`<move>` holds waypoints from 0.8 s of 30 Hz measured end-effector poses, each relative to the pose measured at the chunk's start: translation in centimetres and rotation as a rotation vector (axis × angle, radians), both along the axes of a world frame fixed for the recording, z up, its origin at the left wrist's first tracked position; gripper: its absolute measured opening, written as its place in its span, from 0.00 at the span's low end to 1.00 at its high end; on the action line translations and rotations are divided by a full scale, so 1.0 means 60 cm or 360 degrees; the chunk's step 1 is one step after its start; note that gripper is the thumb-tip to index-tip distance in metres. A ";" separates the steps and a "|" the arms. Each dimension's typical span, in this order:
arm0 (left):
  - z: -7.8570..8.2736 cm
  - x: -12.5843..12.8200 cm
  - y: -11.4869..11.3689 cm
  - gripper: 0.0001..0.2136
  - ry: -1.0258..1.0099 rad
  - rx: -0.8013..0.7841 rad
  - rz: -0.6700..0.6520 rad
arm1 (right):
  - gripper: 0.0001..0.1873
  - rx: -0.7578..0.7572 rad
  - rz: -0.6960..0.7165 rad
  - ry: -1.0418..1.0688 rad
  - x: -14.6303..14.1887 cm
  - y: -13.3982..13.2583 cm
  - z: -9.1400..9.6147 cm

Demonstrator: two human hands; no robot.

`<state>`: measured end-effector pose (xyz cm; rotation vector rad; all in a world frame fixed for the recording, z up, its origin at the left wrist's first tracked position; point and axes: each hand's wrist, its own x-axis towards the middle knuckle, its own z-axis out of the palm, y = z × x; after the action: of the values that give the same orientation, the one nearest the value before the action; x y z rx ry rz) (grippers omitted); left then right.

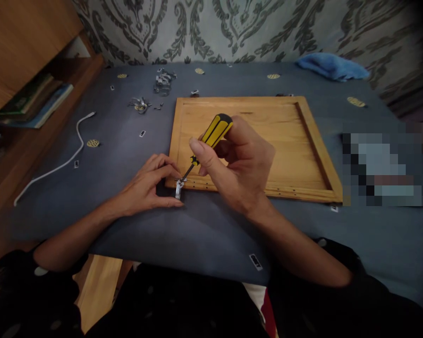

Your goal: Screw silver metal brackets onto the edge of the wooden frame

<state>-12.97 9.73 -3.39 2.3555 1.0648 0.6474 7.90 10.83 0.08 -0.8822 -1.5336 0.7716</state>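
Observation:
A wooden cabinet door (296,155) lies flat on a blue-grey bedspread (127,220). My right hand (245,166) is closed round a yellow-and-black screwdriver (214,134), whose tip points down at the door's near left corner. There my left hand (150,185) pinches a small metal hinge piece (179,188) against the door's edge, thumb and fingers on either side of it.
Loose metal hinges (164,80) and small hardware (140,104) lie at the back left. A white cable (65,159) curves along the left side. Books (35,101) sit on a wooden shelf at left. A blue cloth (331,66) rests at the back right.

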 end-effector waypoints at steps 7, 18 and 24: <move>0.004 0.002 0.000 0.22 0.0017 0.0017 0.0002 | 0.15 0.0004 0.0044 -0.0019 -0.002 0.000 -0.007; 0.005 0.002 0.000 0.23 0.0055 -0.0073 0.0028 | 0.17 0.0140 0.0073 -0.0153 -0.001 0.004 -0.010; 0.006 0.003 -0.001 0.22 0.0028 -0.0067 0.0035 | 0.14 -0.0062 0.0602 -0.0131 0.017 0.023 0.009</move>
<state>-12.79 9.67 -3.01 2.3206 1.1029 0.6071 8.92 12.20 0.62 -0.6648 -1.7908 1.0493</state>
